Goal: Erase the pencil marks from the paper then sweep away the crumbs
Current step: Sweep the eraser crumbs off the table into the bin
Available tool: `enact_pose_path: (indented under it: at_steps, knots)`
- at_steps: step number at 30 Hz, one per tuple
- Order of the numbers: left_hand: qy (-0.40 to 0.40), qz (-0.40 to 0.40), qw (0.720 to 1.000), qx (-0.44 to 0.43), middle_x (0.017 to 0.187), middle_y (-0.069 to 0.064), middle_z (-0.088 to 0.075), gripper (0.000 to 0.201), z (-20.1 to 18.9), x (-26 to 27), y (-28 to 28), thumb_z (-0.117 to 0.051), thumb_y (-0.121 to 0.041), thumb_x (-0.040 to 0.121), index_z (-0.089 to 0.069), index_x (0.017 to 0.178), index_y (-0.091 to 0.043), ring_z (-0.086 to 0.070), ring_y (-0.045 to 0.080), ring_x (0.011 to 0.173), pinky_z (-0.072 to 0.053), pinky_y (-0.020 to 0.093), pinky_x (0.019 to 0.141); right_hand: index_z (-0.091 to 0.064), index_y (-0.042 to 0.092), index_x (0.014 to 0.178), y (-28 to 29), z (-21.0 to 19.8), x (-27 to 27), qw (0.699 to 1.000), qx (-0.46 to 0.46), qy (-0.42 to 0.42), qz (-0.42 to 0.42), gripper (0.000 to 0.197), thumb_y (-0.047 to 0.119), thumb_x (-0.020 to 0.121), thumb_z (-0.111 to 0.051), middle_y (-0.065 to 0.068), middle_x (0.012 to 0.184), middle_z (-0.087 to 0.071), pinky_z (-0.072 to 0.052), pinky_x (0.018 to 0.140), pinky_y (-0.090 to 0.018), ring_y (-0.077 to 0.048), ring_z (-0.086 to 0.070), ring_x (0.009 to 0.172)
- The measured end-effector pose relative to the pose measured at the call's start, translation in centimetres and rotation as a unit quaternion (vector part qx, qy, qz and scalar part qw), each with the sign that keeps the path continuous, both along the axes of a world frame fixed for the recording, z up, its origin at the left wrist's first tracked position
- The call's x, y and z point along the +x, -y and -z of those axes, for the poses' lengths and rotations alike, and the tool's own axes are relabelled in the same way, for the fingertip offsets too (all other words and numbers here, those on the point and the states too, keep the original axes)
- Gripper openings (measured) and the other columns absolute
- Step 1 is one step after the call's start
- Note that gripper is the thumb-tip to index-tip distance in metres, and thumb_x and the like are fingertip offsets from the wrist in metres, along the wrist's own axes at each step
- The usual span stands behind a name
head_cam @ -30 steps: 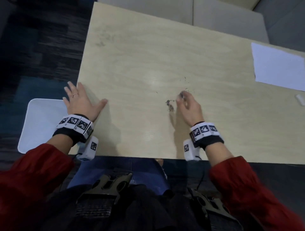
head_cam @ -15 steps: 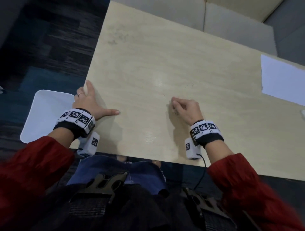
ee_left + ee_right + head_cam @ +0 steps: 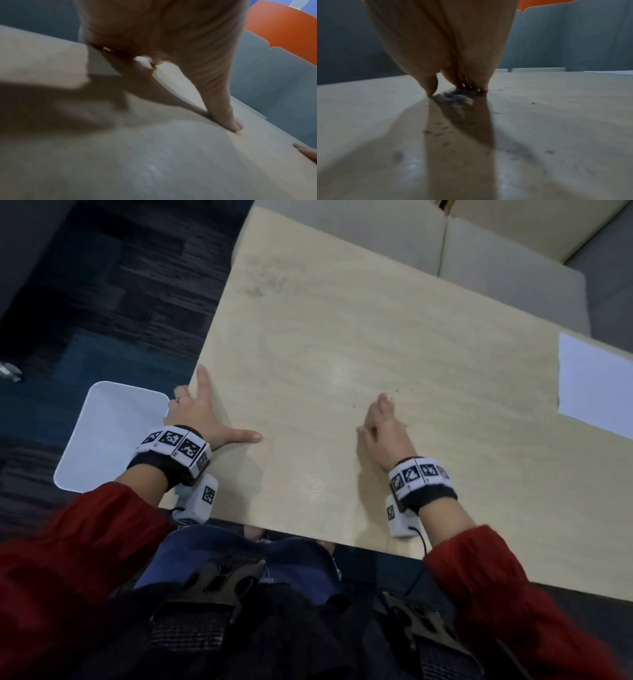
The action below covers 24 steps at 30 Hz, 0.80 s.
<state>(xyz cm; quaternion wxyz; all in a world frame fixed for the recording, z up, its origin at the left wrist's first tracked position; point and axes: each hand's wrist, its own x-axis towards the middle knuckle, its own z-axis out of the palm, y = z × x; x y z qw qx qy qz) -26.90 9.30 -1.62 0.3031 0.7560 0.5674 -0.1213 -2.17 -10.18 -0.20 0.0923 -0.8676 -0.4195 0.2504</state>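
From my end the paper (image 3: 597,381) runs off the head view's right edge, so any marks on it are out of sight. The right hand (image 3: 385,433) covers the crumbs (image 3: 453,94) there, and they're just a dark blur on the wrist view. The left hand (image 3: 198,416) has fingers dropping past the counter (image 3: 342,337) edge.

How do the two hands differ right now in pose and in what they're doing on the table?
The left hand lies spread at the table's left edge beside the white tray, thumb stretched out flat; the right hand sits near the middle, fingers together and angled down. The left hand touches bare wood; the right hand's fingertips rest at a dark pile of crumbs. Both hold nothing and touch the table.
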Motion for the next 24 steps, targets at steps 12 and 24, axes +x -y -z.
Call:
enact_pose_path:
  at_steps: [12,24]
  knots:
    - [0.093,-0.114,0.989,-0.026,0.145,0.016,-0.04,0.135,0.7,-1.3,-0.7,-0.085,-0.067,0.041,-0.024,0.146,-0.009,-0.038,0.033,0.134,-0.038,0.045,0.106,-0.013,0.009,0.152,-0.1,0.6,2.1,0.992,-0.087,0.02,0.085,0.078,0.042,0.094,-0.052,-0.011,0.16,0.009,-0.014,0.117,-0.056,-0.031,0.006,0.147]
    - [0.009,-0.11,0.99,-0.087,0.116,0.019,-0.056,0.114,0.0,-1.2,-1.6,-0.082,-0.07,0.047,-0.034,0.127,-0.004,-0.056,0.038,0.107,-0.046,0.041,0.078,-0.002,0.017,0.154,1.6,-0.3,2.4,0.98,-0.133,-0.017,0.146,0.075,0.048,0.098,-0.04,-0.011,0.158,0.019,-0.007,0.114,-0.062,-0.035,0.014,0.145]
